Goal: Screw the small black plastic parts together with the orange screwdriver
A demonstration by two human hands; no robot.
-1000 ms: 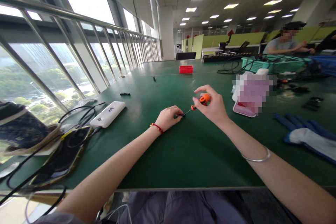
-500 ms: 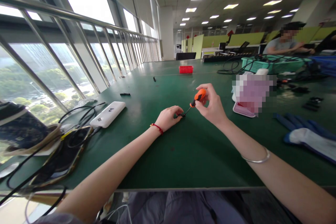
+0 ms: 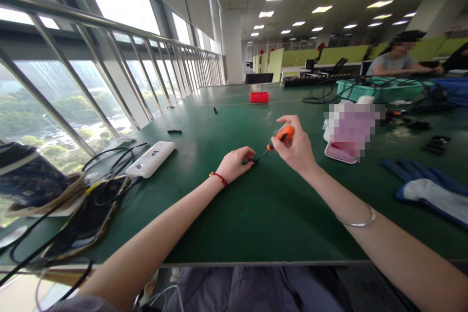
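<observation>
My right hand (image 3: 297,146) is closed round the orange handle of a small screwdriver (image 3: 281,135), whose thin shaft slants down to the left. Its tip meets a small black part (image 3: 251,160) that my left hand (image 3: 234,163) pinches against the green table (image 3: 263,204). A red cord sits on my left wrist and a silver bangle on my right forearm.
A white power bank (image 3: 150,158), a phone (image 3: 87,217) and black cables lie at the left. A small black piece (image 3: 174,131) and a red bin (image 3: 259,96) lie farther off. A pink case (image 3: 340,151) and blue gloves (image 3: 424,185) lie to the right. A person sits at the far right behind a green basket (image 3: 380,88).
My right hand has turned the screwdriver handle, tilting it up and then lowering it again. My left hand has stayed on the black part.
</observation>
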